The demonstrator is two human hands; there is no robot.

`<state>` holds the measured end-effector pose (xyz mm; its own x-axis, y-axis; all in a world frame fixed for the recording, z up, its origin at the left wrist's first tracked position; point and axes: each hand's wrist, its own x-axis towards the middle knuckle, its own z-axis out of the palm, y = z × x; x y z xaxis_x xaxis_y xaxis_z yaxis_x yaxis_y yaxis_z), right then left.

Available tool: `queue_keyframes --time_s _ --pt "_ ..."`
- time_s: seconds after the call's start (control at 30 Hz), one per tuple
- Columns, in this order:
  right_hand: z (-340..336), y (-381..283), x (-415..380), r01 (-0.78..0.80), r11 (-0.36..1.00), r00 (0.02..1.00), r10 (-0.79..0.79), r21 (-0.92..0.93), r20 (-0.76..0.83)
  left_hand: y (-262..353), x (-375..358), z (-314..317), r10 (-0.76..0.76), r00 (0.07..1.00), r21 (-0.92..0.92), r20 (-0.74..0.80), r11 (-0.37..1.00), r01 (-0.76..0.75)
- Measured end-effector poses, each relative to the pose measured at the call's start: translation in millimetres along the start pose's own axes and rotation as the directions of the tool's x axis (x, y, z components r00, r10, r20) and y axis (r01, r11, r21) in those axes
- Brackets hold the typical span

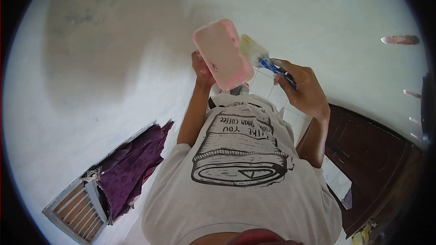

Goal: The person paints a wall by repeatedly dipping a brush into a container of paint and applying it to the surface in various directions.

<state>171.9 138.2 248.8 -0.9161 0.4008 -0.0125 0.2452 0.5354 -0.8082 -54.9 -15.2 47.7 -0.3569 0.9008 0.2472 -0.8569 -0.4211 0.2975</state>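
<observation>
Okay, far left barred window (78, 205), purple cloth (131, 168) beside it; left grip (203, 69) clasping pink container (221, 54), held out ahead of the shirt (218, 208); paintbrush (258, 53) bristles at container's right edge, contact unclear; right grip (303, 86) clenched on brush's blue handle (271, 66); dark brown door (363, 154) right.

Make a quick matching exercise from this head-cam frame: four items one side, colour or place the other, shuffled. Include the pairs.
Items
1. Tub
2. Paintbrush
3. Shirt
4. Cloth

Colour or place
A. White with a black print
B. In the right hand
C. Purple
D. In the left hand

Pairs: 1-D, 2-B, 3-A, 4-C
</observation>
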Motion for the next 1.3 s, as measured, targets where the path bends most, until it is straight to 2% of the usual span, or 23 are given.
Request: queue_keyframes --time_s 0.03,0.07,0.1,0.17,0.23,0.33,0.4,0.43,0.5,0.57,0.63,0.67,0.73,0.77,0.83,0.87,0.93,1.0,1.03,1.13,1.17,1.23,1.3 --pt "0.6 -5.2 3.9 -0.029 0.999 0.997 0.031 -0.029 0.064 3.2 6.6 13.7 0.013 0.992 -0.037 0.124 0.999 -0.008" --pt "1.5 -11.1 7.8 -0.019 1.0 0.998 0.02 -0.025 0.06 -0.4 13.2 30.1 0.114 0.981 0.136 -0.155 0.986 -0.093" --pt "2.9 -16.8 12.0 -0.037 0.999 0.998 0.038 -0.019 0.056 -0.9 19.9 44.6 0.255 0.881 0.324 -0.398 0.938 -0.126" --pt "9.4 -21.6 16.2 -0.052 0.999 0.997 0.052 -0.002 0.056 2.3 22.4 21.8 0.21 0.915 0.33 -0.344 0.94 -0.092" --pt "13.0 -22.8 18.9 0.02 0.998 1.0 -0.019 -0.058 0.015 2.6 23.7 16.3 0.155 0.944 0.328 -0.29 0.943 -0.054" --pt "17.2 -29.6 27.1 0.127 0.975 0.992 -0.127 -0.183 0.015 3.1 26.6 7.6 0.005 0.951 0.167 -0.31 0.985 0.05" --pt "16.4 -33.9 26.6 0.104 0.967 0.994 -0.11 -0.232 -0.012 6.7 28.9 2.6 -0.003 0.975 0.3 -0.22 0.951 0.071" --pt "15.4 -36.1 25.9 0.083 0.958 0.995 -0.095 -0.276 -0.031 8.9 27.7 4.7 -0.009 0.975 0.3 -0.22 0.951 0.077" --pt "10.9 -41.8 27.7 0.02 0.964 0.999 -0.031 -0.266 -0.036 12.7 22.9 10.9 -0.073 0.94 0.415 -0.334 0.884 0.216" --pt "12.7 -38.9 30.3 -0.041 0.965 0.999 0.031 -0.259 -0.04 12.5 21.8 6.3 -0.08 0.937 0.404 -0.341 0.887 0.223" --pt "20.5 -30.9 34.8 0.081 0.951 0.994 -0.098 -0.297 -0.042 14.0 28.5 12.6 -0.088 0.936 0.398 -0.34 0.889 0.228" --pt "20.0 -31.6 34.6 0.078 0.953 0.994 -0.095 -0.294 -0.047 12.9 29.1 17.1 -0.088 0.937 0.367 -0.338 0.904 0.218" --pt "19.8 -41.8 37.3 -0.007 0.961 0.998 0.023 -0.275 0.056 13.1 30.6 18.6 -0.089 0.936 0.338 -0.342 0.917 0.211" --pt "29.6 -41.5 38.7 -0.009 0.963 0.998 0.026 -0.269 0.059 13.5 30.6 13.7 -0.101 0.936 0.324 -0.337 0.921 0.217" --pt "56.2 -31.9 45.2 0.15 0.895 0.984 -0.176 -0.42 -0.026 9.8 32.8 17.0 -0.113 0.938 0.311 -0.326 0.925 0.22" --pt "63.4 -24.2 52.1 0.144 0.895 0.985 -0.173 -0.422 -0.029 4.5 32.9 23.7 -0.063 0.925 0.375 -0.374 0.902 0.213" --pt "71.1 -16.1 65.7 0.13 0.892 0.99 -0.093 -0.433 0.105 1.3 27.9 22.7 -0.029 0.906 0.433 -0.422 0.872 0.23" --pt "51.7 -21.3 60.3 0.073 0.936 0.997 -0.061 -0.345 0.045 7.5 20.3 6.2 -0.181 0.898 0.204 -0.402 0.938 0.28" --pt "44.4 -25.1 59.3 0.032 0.966 0.999 -0.034 -0.257 -0.002 8.4 19.8 8.0 -0.184 0.895 0.204 -0.406 0.937 0.285" --pt "71.7 -14.8 67.7 0.001 0.952 0.998 0.017 -0.307 0.057 6.2 13.5 11.6 -0.199 0.876 0.163 -0.439 0.941 0.296" --pt "79.6 -11.6 69.6 0.007 0.939 0.994 0.03 -0.344 0.101 6.2 13.7 10.5 -0.183 0.89 0.23 -0.417 0.927 0.298" --pt "66.9 -15.2 65.9 -0.003 0.954 0.995 0.032 -0.301 0.092 12.6 18.8 10.1 -0.171 0.91 0.307 -0.379 0.904 0.298" --pt "66.9 -16.2 67.9 -0.011 0.964 0.995 0.038 -0.264 0.095 14.6 15.8 11.3 -0.163 0.919 0.26 -0.36 0.928 0.266"
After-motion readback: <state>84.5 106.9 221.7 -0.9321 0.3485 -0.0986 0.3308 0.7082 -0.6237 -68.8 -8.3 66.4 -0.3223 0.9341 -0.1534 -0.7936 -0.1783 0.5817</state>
